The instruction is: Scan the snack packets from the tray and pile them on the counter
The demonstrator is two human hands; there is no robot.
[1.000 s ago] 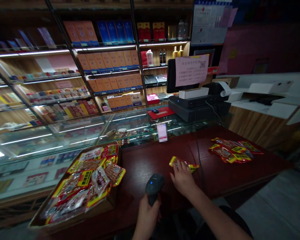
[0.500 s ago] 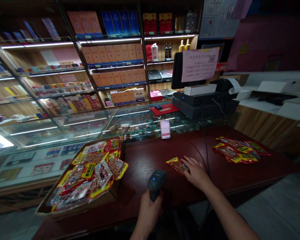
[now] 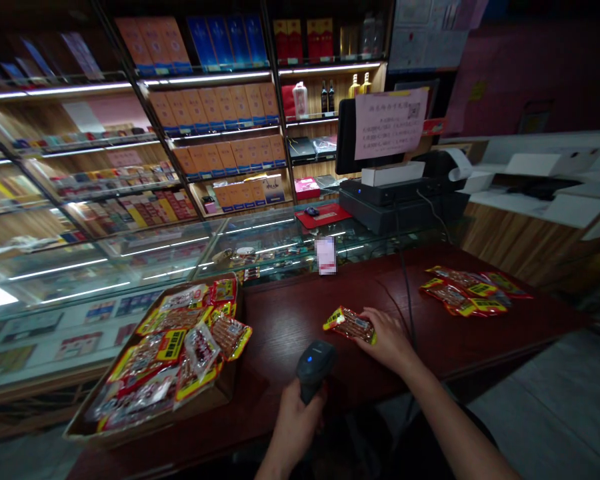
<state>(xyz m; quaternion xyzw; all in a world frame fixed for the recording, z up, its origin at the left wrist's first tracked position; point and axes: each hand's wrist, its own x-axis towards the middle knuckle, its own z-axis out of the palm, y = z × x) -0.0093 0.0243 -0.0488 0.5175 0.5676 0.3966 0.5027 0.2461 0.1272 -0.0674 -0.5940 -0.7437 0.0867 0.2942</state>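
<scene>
My left hand (image 3: pixel 300 412) is wrapped round the handle of a dark barcode scanner (image 3: pixel 316 365), whose blue light is lit. My right hand (image 3: pixel 386 339) grips the right end of a red and yellow snack packet (image 3: pixel 351 324) with brown sticks showing through its clear middle. The packet is just ahead of the scanner, to its right. An open cardboard box (image 3: pixel 219 397) at left is filled with similar packets (image 3: pixel 156 353). On the right side of the counter lies a loose pile of such packets (image 3: pixel 467 291).
The dark red wooden counter (image 3: pixel 280 313) adjoins a glass display case (image 3: pixel 180 250). A monitor with a paper notice (image 3: pixel 387 127) stands on a black cash drawer (image 3: pixel 405 210). A cable (image 3: pixel 405 280) runs down across the counter. A mouse (image 3: pixel 311 211) sits on a red mat (image 3: pixel 333 215). Lit shelves (image 3: pixel 210 83) hold boxes.
My right hand has closed on the snack packet and tilted it up, its printed front now facing more towards me. The scanner stays nearly in place; the view has shifted slightly.
</scene>
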